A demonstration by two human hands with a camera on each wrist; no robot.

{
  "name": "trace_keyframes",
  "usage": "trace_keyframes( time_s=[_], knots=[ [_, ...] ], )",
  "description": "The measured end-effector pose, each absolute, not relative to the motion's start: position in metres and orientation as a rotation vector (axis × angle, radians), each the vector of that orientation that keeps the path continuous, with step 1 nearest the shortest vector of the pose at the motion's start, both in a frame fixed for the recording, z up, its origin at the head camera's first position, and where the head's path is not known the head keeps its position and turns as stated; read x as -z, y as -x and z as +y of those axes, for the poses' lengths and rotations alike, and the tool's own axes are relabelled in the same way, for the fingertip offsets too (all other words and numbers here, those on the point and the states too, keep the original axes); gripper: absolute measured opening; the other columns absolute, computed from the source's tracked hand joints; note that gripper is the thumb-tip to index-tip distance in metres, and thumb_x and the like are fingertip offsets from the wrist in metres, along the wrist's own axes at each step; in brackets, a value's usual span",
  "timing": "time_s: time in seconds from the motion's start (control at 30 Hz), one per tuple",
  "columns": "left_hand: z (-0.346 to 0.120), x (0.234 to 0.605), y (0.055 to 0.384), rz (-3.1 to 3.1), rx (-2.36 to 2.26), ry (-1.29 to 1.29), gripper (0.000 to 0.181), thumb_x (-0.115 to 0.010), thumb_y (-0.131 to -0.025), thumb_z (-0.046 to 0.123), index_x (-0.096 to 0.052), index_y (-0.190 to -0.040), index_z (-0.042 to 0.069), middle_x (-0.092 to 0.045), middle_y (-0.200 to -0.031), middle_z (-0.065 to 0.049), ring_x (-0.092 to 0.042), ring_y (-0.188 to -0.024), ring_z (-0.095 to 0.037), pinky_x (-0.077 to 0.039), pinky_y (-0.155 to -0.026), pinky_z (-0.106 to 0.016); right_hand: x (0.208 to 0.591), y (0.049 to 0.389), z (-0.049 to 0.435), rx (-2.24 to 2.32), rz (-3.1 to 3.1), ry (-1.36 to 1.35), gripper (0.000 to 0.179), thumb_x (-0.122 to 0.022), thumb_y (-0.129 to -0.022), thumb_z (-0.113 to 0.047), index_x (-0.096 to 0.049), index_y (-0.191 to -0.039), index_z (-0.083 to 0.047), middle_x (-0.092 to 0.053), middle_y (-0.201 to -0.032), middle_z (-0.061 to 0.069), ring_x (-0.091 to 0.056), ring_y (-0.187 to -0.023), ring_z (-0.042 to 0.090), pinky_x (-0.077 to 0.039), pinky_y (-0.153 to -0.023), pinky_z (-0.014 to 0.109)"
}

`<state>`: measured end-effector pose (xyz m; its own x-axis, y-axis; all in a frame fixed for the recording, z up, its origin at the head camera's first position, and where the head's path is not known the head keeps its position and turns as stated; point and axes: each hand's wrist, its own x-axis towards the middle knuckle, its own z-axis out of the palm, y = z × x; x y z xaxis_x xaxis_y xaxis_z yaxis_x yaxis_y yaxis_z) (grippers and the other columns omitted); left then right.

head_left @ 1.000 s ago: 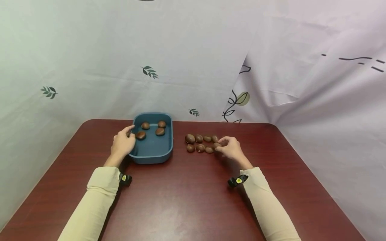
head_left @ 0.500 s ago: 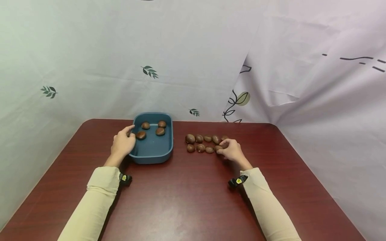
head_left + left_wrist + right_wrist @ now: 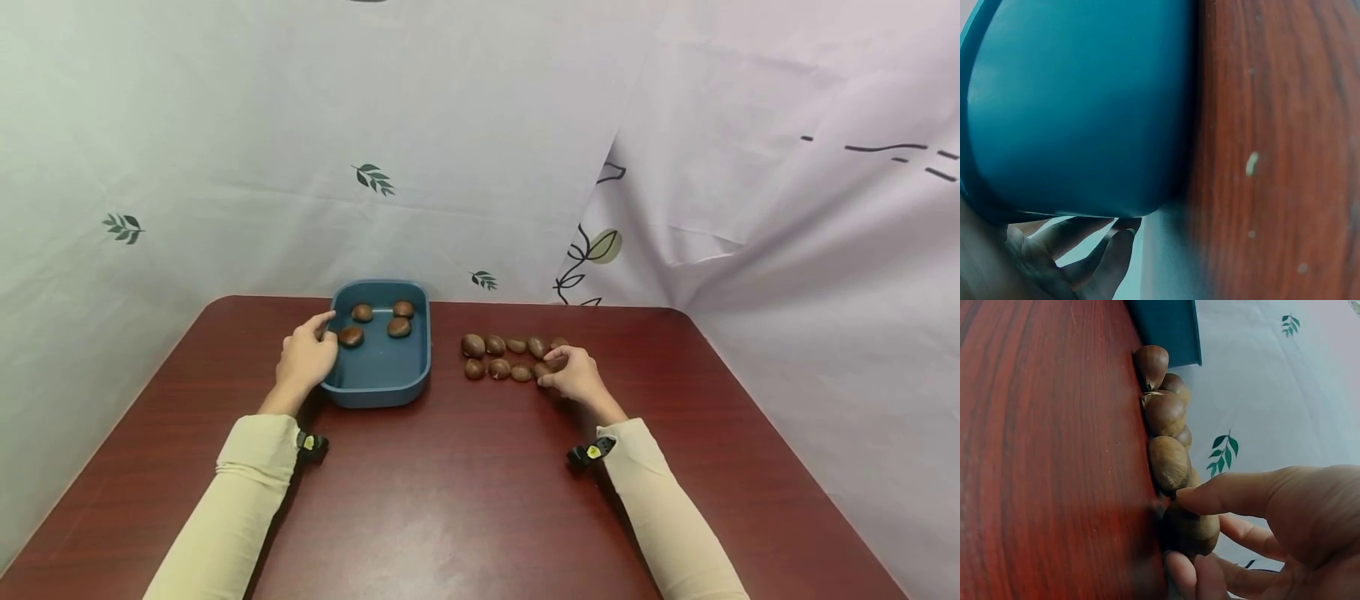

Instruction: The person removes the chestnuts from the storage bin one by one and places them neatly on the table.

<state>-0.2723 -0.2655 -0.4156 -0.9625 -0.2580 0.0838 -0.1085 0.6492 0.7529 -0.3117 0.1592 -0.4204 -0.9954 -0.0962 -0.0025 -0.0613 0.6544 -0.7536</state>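
Observation:
Brown chestnuts [image 3: 498, 368] lie in two short rows on the table. At the right end of the front row my right hand [image 3: 577, 375] pinches a chestnut [image 3: 1191, 531] between thumb and fingers, low at the tabletop and close to its neighbour [image 3: 1170, 464]. Behind those fingers a back-row chestnut [image 3: 558, 342] is partly hidden. My left hand [image 3: 306, 358] grips the left rim of a blue tray [image 3: 378, 398], its fingers [image 3: 1113, 259] against the outer wall. Inside the tray, several chestnuts [image 3: 399, 327] lie apart toward the back and left.
The dark red wooden table [image 3: 465, 500] has rounded far corners. A pale leaf-printed cloth [image 3: 480, 167] hangs right behind its far edge. A strip of table separates the tray from the chestnut rows.
My right hand has drawn the pinched chestnut slightly nearer and to the right, into the front row's end. A back-row chestnut has come into view behind it. My left hand and the tray stay put.

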Motion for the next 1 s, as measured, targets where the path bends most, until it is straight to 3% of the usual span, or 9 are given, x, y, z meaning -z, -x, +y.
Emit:
trace_keyframes(
  time_s=[0.1, 0.33, 0.57, 0.8, 1.0],
  knots=[
    [-0.266, 0.417, 0.273, -2.681, 1.206, -0.299, 0.053, -0.036, -0.102, 0.021, -0.038, -0.155, 0.019, -0.047, -0.146, -0.024, -0.034, -0.052, -0.024, -0.027, -0.044, -0.034, 0.421, 0.312, 0.160, 1.245, 2.834, 0.154, 0.039, -0.083, -0.072, -0.004, -0.069, -0.109, -0.001, -0.071, -0.109, 0.015, -0.065, -0.066, 0.020, -0.055, -0.055, 0.033],
    [-0.266, 0.418, 0.273, -2.682, 1.211, -0.271, 0.053, -0.034, -0.102, 0.023, -0.038, -0.155, 0.019, -0.044, -0.148, -0.025, -0.031, -0.049, -0.023, -0.026, -0.043, -0.034, 0.408, 0.303, 0.161, 0.916, 2.977, 0.156, 0.051, -0.083, -0.075, -0.021, -0.066, -0.121, -0.007, -0.070, -0.111, 0.015, -0.063, -0.106, 0.035, -0.048, -0.085, 0.051],
    [-0.266, 0.417, 0.272, -2.679, 1.206, -0.282, 0.053, -0.034, -0.102, 0.022, -0.038, -0.155, 0.019, -0.044, -0.148, -0.025, -0.035, -0.052, -0.025, -0.027, -0.044, -0.034, 0.374, 0.291, 0.137, 0.782, 3.016, 0.197, 0.056, -0.080, -0.079, -0.030, -0.063, -0.129, -0.009, -0.067, -0.119, 0.015, -0.062, -0.102, 0.031, -0.048, -0.082, 0.052],
    [-0.266, 0.416, 0.272, -2.688, 1.201, -0.282, 0.053, -0.033, -0.102, 0.024, -0.038, -0.155, 0.019, -0.044, -0.148, -0.024, -0.035, -0.054, -0.026, -0.027, -0.045, -0.035, 0.359, 0.292, 0.097, 0.991, 2.978, 0.426, 0.050, -0.078, -0.083, -0.024, -0.062, -0.127, -0.006, -0.066, -0.120, 0.019, -0.062, -0.109, 0.034, -0.049, -0.089, 0.049],
    [-0.267, 0.418, 0.272, -2.686, 1.191, -0.292, 0.053, -0.033, -0.103, 0.025, -0.038, -0.155, 0.020, -0.045, -0.148, -0.023, -0.037, -0.056, -0.026, -0.028, -0.045, -0.035, 0.351, 0.290, 0.049, 1.185, 2.896, 0.562, 0.045, -0.075, -0.086, -0.023, -0.063, -0.127, -0.009, -0.066, -0.119, 0.014, -0.064, -0.104, 0.029, -0.051, -0.087, 0.044]
  ],
)
